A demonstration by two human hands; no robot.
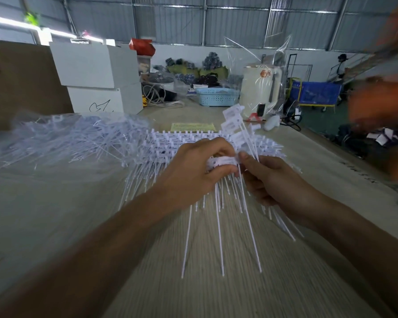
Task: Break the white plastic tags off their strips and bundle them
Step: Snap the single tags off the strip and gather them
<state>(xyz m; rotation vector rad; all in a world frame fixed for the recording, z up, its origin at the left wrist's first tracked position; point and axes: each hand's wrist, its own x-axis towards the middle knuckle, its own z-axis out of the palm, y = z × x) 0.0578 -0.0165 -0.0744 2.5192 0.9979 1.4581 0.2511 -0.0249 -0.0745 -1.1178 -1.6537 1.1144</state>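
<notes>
White plastic tags [223,162], flat-headed with thin stems, gripped by left hand [193,173] and right hand [265,177] together.

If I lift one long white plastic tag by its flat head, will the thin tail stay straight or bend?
The tail would probably bend a little: tags hanging from the left hand and right hand splay out in slight curves. It likely weighs almost nothing, being so thin. It may snag others, since the loose pile on the table looks tangled.
</notes>
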